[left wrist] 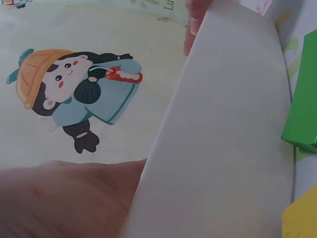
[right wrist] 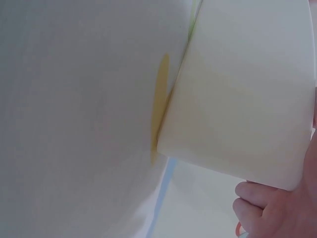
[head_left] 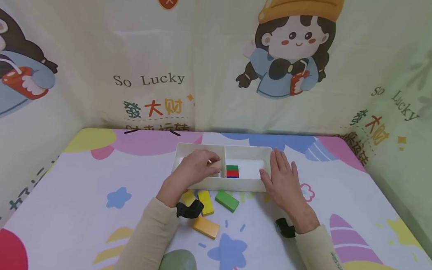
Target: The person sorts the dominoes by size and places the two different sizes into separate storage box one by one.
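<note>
A white two-compartment box [head_left: 246, 185] stands on the table. My left hand [head_left: 195, 164] reaches over its left compartment, thumb and fingers bent, pinching a pale block [head_left: 216, 164] beside the divider; the fingers partly hide it. In the left wrist view the box's front wall [left wrist: 223, 119] covers most of that hand. My right hand [head_left: 284, 178], fingers straight, rests against the box's right end, also seen at the lower right of the right wrist view. Stacked green, red and blue blocks [head_left: 232, 171] sit in the right compartment, against the divider.
In front of the box lie a green block [head_left: 227, 201], a yellow block [head_left: 206, 203], another yellow block [head_left: 188, 197] partly behind the left wrist, and an orange block [head_left: 206, 227]. The table [head_left: 132, 229] has a printed cover; a printed curtain [head_left: 220, 69] hangs behind it.
</note>
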The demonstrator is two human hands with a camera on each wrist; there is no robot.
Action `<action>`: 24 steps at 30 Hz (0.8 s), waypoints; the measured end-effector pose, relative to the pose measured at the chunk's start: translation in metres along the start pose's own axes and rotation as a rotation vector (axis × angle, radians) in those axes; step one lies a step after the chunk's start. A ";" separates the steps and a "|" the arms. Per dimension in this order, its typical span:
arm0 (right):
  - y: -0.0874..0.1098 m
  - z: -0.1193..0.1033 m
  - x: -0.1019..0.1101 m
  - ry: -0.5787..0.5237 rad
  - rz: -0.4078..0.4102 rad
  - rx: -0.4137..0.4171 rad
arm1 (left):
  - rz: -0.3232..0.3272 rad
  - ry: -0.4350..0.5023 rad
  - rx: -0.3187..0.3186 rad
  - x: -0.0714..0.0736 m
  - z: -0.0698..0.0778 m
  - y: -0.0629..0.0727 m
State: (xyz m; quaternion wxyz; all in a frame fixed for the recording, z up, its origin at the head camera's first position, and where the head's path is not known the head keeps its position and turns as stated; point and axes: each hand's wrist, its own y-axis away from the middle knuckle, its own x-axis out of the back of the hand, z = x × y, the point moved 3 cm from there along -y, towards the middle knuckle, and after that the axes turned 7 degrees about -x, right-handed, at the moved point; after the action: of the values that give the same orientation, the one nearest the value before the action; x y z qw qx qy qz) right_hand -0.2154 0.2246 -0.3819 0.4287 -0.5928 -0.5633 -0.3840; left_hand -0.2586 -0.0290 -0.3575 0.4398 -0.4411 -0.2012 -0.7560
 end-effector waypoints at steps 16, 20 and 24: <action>-0.002 0.000 0.005 -0.001 0.000 0.005 | -0.227 0.212 0.022 -0.004 -0.011 -0.008; -0.002 0.000 0.004 -0.008 -0.003 0.005 | -0.270 0.197 -0.038 -0.006 -0.011 -0.007; -0.001 0.001 0.002 -0.013 -0.015 0.000 | -0.241 0.183 -0.058 -0.008 -0.012 -0.006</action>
State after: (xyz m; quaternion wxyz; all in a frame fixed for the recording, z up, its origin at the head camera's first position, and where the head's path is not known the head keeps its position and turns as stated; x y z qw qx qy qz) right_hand -0.2160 0.2258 -0.3802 0.4222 -0.5909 -0.5707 -0.3831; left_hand -0.2674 -0.0301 -0.3702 0.3495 -0.3555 -0.1895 -0.8459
